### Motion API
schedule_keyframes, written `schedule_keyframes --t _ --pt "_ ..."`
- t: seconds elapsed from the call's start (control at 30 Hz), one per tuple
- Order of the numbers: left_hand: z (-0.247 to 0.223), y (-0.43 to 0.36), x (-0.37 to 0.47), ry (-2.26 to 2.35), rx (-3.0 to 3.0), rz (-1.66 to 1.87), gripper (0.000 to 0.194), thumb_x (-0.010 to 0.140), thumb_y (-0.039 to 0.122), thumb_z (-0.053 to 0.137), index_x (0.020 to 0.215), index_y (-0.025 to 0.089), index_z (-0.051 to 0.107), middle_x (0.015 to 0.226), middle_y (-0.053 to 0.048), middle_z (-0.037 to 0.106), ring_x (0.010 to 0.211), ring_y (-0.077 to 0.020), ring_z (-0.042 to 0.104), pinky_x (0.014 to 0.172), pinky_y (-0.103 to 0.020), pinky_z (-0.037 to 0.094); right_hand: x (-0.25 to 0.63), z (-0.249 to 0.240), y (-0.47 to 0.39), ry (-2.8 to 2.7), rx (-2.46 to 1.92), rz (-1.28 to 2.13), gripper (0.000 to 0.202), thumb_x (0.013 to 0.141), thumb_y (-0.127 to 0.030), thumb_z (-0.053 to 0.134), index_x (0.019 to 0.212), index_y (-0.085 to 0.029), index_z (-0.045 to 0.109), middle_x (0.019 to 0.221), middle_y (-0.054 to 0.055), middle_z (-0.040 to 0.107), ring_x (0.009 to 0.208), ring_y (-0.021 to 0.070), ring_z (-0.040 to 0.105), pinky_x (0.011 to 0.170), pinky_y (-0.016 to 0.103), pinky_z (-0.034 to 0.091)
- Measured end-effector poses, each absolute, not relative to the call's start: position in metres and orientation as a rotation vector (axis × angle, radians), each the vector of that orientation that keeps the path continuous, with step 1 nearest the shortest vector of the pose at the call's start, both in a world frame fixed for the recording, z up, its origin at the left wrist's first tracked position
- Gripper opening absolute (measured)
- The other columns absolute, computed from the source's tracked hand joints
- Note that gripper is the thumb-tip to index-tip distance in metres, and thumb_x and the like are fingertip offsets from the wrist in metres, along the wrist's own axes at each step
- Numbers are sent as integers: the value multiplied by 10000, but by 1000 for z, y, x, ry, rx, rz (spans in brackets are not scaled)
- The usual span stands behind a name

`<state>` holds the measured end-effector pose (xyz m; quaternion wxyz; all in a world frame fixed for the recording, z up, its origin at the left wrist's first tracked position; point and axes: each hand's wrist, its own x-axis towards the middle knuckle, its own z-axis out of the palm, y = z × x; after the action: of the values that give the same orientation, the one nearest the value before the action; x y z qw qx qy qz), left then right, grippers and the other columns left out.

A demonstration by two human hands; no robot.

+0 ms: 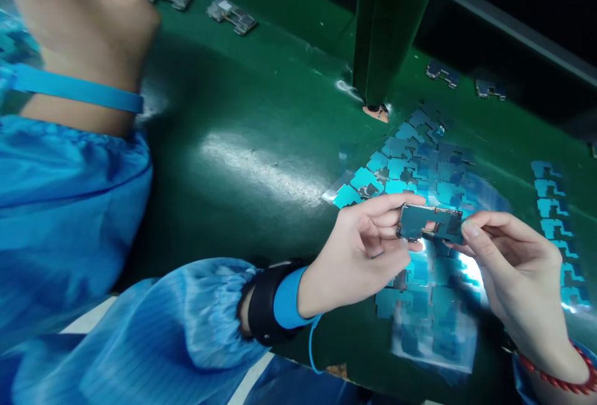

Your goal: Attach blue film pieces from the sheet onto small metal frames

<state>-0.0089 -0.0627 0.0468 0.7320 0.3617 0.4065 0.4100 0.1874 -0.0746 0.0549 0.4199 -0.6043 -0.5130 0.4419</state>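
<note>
A small dark circuit board (413, 222) with a notch in its lower edge is held up above the green table. My left hand (359, 256), with a black band and a blue strap at the wrist, grips its left end between fingers and thumb. At its right end, my right hand (517, 268) pinches the corner with thumb and forefinger. Under and behind the board lie many overlapping shiny blue-green pieces (398, 168) on a clear film (433, 358).
Another person's hand (93, 25) and blue sleeve (65, 200) are at the left. A dark green post (387, 25) stands at the upper middle. Boards (232, 15) lie along the table's (242, 94) far side. A column of blue pieces (553, 229) lies at the right.
</note>
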Motion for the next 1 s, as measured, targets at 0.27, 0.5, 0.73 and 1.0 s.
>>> schedule_keyframes --t 0.27,0.5,0.73,1.0 --pt "52 -62 -9 922 787 897 384 746 102 637 1126 112 586 972 -109 758 882 -265 731 752 -334 630 189 54 -76 -1262 -1541 1106 69 804 -246 744 865 -245 711 755 -7 633 630 100 580 599 191 549" --pt "50 -61 -9 906 781 900 383 775 102 614 1157 98 583 896 -79 764 813 -213 737 755 -295 624 186 56 -74 -1255 -1542 1116 52 809 -247 740 854 -248 714 756 -10 638 634 96 582 591 181 536" --pt "47 -63 -11 805 664 951 337 778 75 645 1108 139 623 930 -43 771 840 -188 736 798 -272 616 186 58 -73 -1273 -1533 1130 53 812 -248 734 861 -243 711 752 -8 633 621 101 568 573 195 523" --pt "47 -62 -12 775 667 955 317 801 71 601 1111 138 614 1005 -62 762 919 -213 728 834 -299 612 186 57 -74 -1286 -1541 1121 60 808 -258 735 857 -236 708 746 -2 623 619 111 557 569 218 526"
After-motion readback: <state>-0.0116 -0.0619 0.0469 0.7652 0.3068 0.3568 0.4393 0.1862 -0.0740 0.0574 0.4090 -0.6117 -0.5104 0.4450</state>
